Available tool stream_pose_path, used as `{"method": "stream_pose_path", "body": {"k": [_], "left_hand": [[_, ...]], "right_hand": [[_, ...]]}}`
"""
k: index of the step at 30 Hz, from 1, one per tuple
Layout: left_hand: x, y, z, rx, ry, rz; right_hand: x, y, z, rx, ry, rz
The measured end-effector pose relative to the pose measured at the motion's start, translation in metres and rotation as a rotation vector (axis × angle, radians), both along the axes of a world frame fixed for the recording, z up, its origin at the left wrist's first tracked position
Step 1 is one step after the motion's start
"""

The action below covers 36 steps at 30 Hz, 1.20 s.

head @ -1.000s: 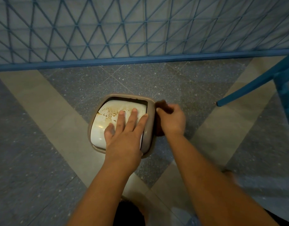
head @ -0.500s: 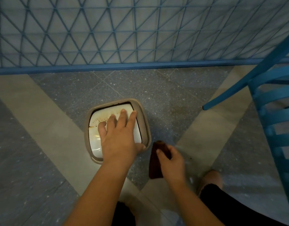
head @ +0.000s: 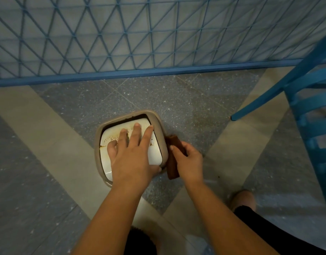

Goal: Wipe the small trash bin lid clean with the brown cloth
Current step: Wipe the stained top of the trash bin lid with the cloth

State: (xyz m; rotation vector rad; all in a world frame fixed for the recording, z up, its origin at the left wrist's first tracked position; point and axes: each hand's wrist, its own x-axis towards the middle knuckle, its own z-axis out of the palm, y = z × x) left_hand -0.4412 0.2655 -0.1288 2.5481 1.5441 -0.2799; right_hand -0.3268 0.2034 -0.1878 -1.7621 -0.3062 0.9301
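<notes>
You have a single view, from the camera worn on your head, angled forward and steeply down at the floor (head: 48, 162). It sits close above your forearms, which enter from the bottom edge and reach toward the middle of the picture, where the trash bin lid (head: 156, 155) lies. The wide lens bends the blue lattice fence (head: 158, 34) across the top, and a blue chair (head: 309, 111) cuts in at the right edge.

Two hands (head: 132, 161), one lid (head: 158, 153), one cloth (head: 174, 168).
</notes>
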Motion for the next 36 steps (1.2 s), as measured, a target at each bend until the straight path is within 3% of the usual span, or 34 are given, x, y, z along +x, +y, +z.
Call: {"method": "stream_pose_path", "body": {"k": [3,8,18,24,26,28,33,36], "left_hand": [[0.001,0.000,-0.002,0.013,-0.009,0.006],[0.000,-0.001,-0.005,0.043,-0.012,0.010],[0.004,-0.004,-0.002,0.035,-0.005,0.022],[0.004,-0.002,-0.002,0.016,-0.006,0.031],[0.002,-0.002,-0.002,0.003,-0.009,0.033],[0.003,-0.001,-0.003,0.001,-0.006,0.029],[0.005,-0.001,-0.003,0.012,-0.003,0.027],[0.004,-0.002,-0.003,0.018,0.002,0.024]], "right_hand": [[0.000,0.002,0.001,-0.027,-0.015,-0.022],[-0.009,0.003,0.019,0.123,-0.010,-0.075],[0.020,0.020,-0.004,-0.220,-0.167,0.136],[0.032,-0.015,-0.021,-0.369,-0.184,0.319],[0.039,-0.030,-0.026,-0.415,-0.099,0.294],[0.046,-0.039,-0.024,-0.330,0.014,0.154],[0.035,-0.018,-0.003,-0.024,0.248,0.063],[0.023,-0.007,-0.004,-0.076,0.183,0.041]]}}
